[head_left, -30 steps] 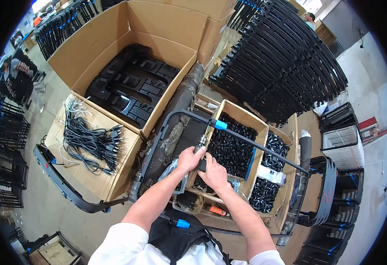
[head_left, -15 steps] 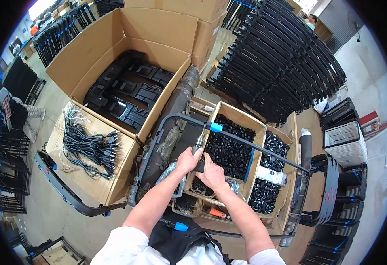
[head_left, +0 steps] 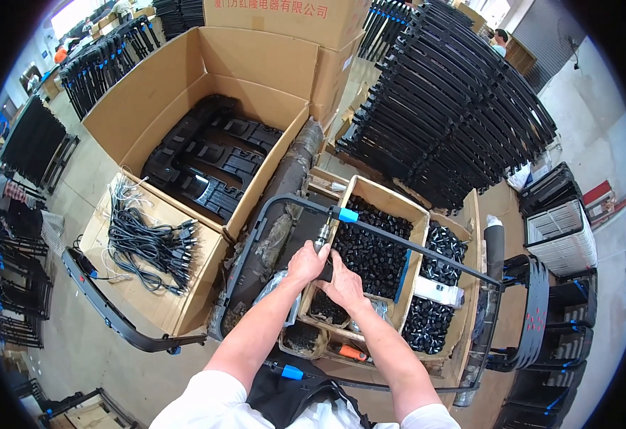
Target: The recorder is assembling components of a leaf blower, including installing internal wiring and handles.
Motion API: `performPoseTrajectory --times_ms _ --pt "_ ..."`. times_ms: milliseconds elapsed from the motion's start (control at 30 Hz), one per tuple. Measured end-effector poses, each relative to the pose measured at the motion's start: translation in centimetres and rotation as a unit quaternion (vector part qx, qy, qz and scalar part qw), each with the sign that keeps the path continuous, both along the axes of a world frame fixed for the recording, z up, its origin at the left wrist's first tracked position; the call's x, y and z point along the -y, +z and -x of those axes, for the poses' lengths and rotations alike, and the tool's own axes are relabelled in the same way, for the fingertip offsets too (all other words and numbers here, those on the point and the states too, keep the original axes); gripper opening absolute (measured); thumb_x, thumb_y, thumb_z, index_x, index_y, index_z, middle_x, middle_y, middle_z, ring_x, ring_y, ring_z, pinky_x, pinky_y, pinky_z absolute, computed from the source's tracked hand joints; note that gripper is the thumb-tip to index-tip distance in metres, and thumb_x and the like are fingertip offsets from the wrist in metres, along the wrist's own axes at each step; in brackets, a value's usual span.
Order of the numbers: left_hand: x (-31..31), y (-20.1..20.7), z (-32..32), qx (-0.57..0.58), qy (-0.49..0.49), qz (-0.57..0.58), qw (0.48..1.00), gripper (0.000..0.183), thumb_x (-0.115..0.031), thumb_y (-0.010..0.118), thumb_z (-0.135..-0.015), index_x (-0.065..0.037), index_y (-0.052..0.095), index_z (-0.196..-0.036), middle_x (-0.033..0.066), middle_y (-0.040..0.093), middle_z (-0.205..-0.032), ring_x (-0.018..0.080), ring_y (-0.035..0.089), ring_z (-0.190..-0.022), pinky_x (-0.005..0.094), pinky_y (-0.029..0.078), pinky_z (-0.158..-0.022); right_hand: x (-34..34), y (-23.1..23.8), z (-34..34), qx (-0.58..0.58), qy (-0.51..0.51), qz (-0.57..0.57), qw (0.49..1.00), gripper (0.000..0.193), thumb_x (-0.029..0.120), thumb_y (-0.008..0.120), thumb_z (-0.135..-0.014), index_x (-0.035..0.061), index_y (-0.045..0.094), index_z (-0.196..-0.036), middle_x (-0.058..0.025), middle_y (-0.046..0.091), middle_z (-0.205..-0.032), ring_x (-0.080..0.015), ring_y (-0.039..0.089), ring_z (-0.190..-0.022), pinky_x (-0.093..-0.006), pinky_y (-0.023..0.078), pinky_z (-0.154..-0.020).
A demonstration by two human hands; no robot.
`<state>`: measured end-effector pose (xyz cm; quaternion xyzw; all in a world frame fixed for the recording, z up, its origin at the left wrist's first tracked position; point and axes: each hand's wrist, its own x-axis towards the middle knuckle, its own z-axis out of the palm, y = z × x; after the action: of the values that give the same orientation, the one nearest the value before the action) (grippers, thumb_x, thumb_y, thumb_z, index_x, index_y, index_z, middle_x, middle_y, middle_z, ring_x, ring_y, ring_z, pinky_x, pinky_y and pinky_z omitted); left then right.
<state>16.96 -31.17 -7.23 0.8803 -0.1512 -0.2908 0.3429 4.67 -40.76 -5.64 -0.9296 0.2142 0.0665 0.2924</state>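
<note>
Both of my hands are closed round a power drill (head_left: 325, 271) with a dark body and a metal chuck. My left hand (head_left: 306, 264) wraps the drill just behind the chuck. My right hand (head_left: 344, 286) grips it from the other side. The chuck points away from me, toward the far bar of a black rectangular frame (head_left: 401, 242), close to a blue clip (head_left: 346, 215) on that bar. Whether the bit touches the bar I cannot tell. The frame lies across the bench over the parts boxes, its near bar with another blue clip (head_left: 292, 372) in front of my body.
Wooden boxes of small black parts (head_left: 374, 250) lie under the frame, with an orange-handled tool (head_left: 352, 352) nearby. At left are a cardboard box (head_left: 261, 68) of black mouldings, bundled cables (head_left: 148, 239) and a curved black frame (head_left: 109, 314). Stacked black frames (head_left: 456, 100) stand behind.
The view has tilted slightly, so the surroundings sit a little lower in the picture. My hands keep hold of the drill at nearly the same spot by the far bar.
</note>
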Motion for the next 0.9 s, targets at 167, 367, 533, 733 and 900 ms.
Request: performPoseTrajectory --times_ms 167,367,533,733,900 --pt "0.0 0.2 -0.1 -0.002 -0.004 -0.002 1.000 0.072 -0.062 0.054 -0.101 0.005 0.059 -0.127 0.0340 0.070 -0.119 0.0499 0.066 -0.116 0.0557 0.052 -0.099 -0.9 -0.3 -0.1 0.061 -0.010 0.010 0.998 0.060 0.024 0.083 -0.079 0.0029 0.057 -0.129 -0.0174 0.051 -0.144 -0.0397 0.056 -0.130 -0.0493 0.051 -0.105" --pt "-0.7 0.3 0.1 -0.008 -0.008 0.002 1.000 0.071 -0.061 0.055 -0.101 0.005 0.059 -0.127 0.0347 0.069 -0.120 0.0502 0.066 -0.117 0.0558 0.052 -0.100 -1.6 0.1 0.3 0.078 -0.001 0.020 0.997 0.052 0.020 0.082 -0.080 0.0030 0.059 -0.123 -0.0183 0.052 -0.142 -0.0414 0.058 -0.128 -0.0500 0.051 -0.103" --pt "-0.9 -0.1 0.6 -0.007 -0.002 0.010 1.000 0.072 -0.060 0.056 -0.101 0.006 0.059 -0.127 0.0354 0.069 -0.120 0.0506 0.066 -0.116 0.0555 0.052 -0.100 -1.7 -0.6 0.8 0.073 0.009 0.040 0.997 0.058 0.025 0.084 -0.082 0.0056 0.060 -0.131 -0.0139 0.054 -0.139 -0.0386 0.060 -0.126 -0.0489 0.053 -0.101" --pt "-1.4 -0.9 1.0 0.007 0.006 0.022 1.000 0.074 -0.060 0.057 -0.100 0.006 0.055 -0.134 0.0354 0.070 -0.119 0.0504 0.067 -0.115 0.0546 0.053 -0.100 -2.4 -0.2 1.2 0.070 0.009 0.032 0.997 0.055 0.025 0.084 -0.081 0.0058 0.060 -0.127 -0.0150 0.055 -0.135 -0.0397 0.063 -0.119 -0.0493 0.054 -0.099" --pt "-1.8 -1.4 1.6 0.001 0.043 0.036 0.998 0.080 -0.062 0.061 -0.097 0.007 0.052 -0.135 0.0356 0.070 -0.117 0.0491 0.068 -0.115 0.0523 0.053 -0.100 -2.9 0.1 1.7 0.077 0.014 0.046 0.996 0.053 0.025 0.082 -0.081 0.0048 0.060 -0.125 -0.0170 0.055 -0.133 -0.0405 0.063 -0.118 -0.0496 0.054 -0.098"
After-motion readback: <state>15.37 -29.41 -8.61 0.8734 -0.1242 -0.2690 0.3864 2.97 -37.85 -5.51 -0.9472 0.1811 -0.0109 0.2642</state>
